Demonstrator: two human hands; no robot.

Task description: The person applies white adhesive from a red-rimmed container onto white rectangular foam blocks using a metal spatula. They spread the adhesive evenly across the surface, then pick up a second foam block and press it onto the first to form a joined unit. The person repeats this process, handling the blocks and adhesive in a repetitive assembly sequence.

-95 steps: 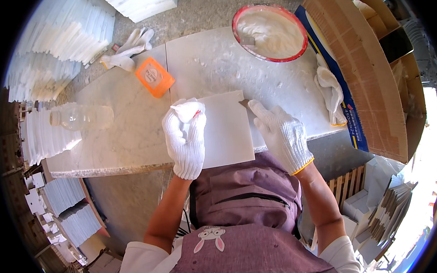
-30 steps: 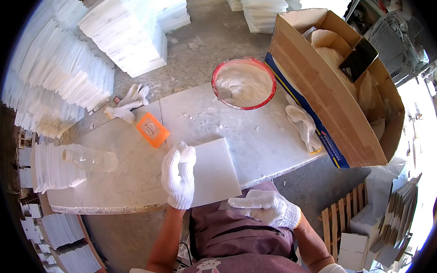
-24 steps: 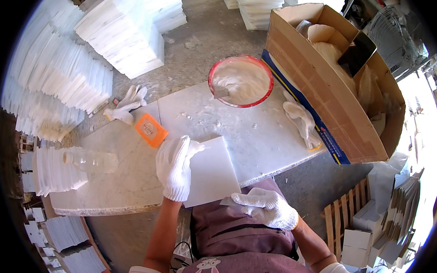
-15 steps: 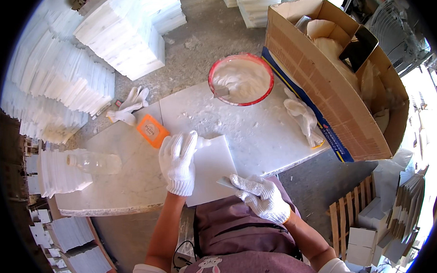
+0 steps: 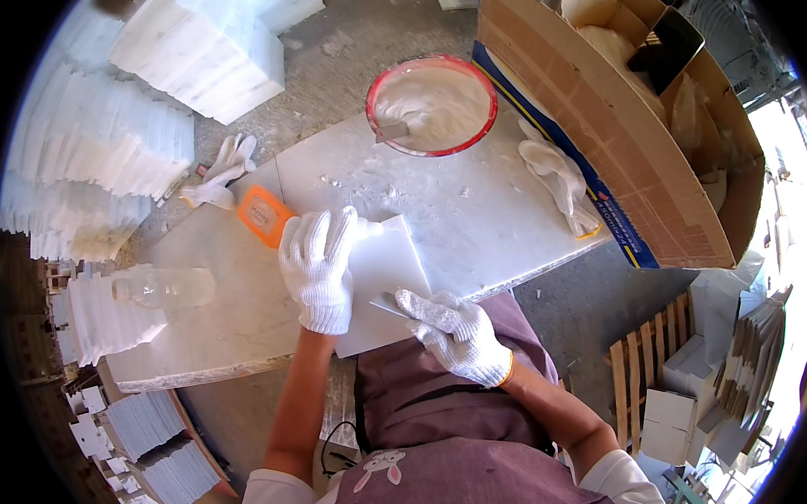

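Observation:
A square white tile (image 5: 386,269) slants over the front edge of the work table, close to my apron. My left hand (image 5: 318,268), in a white knit glove, grips it along its left side, thumb lying across the top. In my gloved right hand (image 5: 460,336) is a small metal scraper blade (image 5: 390,304), its tip over the tile's lower right part. How the fingers wrap its handle is partly hidden. Beyond the tile stands a red-rimmed bowl (image 5: 432,104) of white paste, with a putty knife (image 5: 392,131) resting in it.
An orange box (image 5: 263,216) and a clear bottle (image 5: 165,287) lie to the left on the table (image 5: 220,343). Spare gloves (image 5: 556,180) rest by a large cardboard box (image 5: 593,94) at right. Stacked white slabs (image 5: 201,50) fill the far left.
My right hand has moved left with the scraper, bringing the blade further over the tile. The left hand keeps its grip. The whole view has shifted slightly.

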